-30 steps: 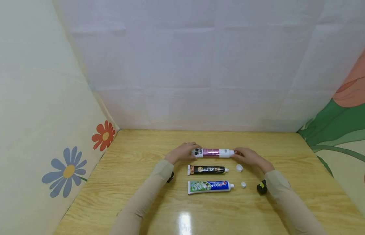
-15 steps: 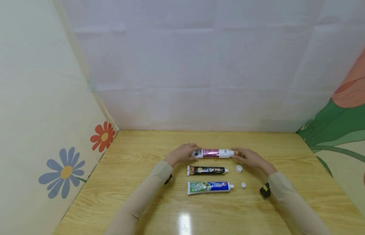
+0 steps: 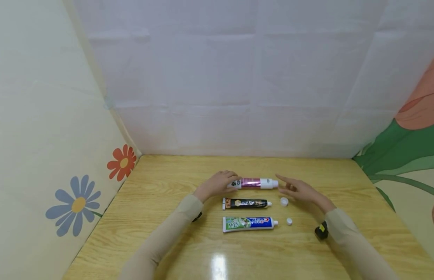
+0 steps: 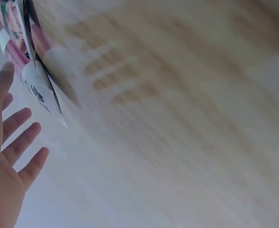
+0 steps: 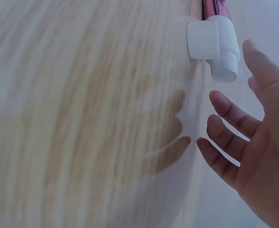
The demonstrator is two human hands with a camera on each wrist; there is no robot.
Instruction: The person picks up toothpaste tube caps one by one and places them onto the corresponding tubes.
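A pink-and-white toothpaste tube (image 3: pixel 251 183) lies sideways on the table, the farthest of three tubes. My left hand (image 3: pixel 218 183) is at its flat tail, overlapping it in the head view; in the left wrist view the fingers of this hand (image 4: pixel 8 164) are spread and loosely bent beside the tail. Just off the tube's white nozzle end (image 5: pixel 224 69), my right hand (image 3: pixel 301 190) is held with relaxed, parted fingers and nothing in them. Nearer lie a black toothpaste tube (image 3: pixel 246 203) and a green-and-blue toothpaste tube (image 3: pixel 249 223), both without caps on their nozzles.
A larger white cap (image 3: pixel 284 201) lies right of the black tube, and a smaller white cap (image 3: pixel 289 221) right of the green-and-blue one. The wooden table (image 3: pixel 168 171) meets a pale cloth backdrop (image 3: pixel 217 97) at its far edge.
My right hand has drawn back slightly to the right, away from the pink-and-white tube's nozzle, and its fingers have spread. The left hand stays at the tail; the tubes lie as before.
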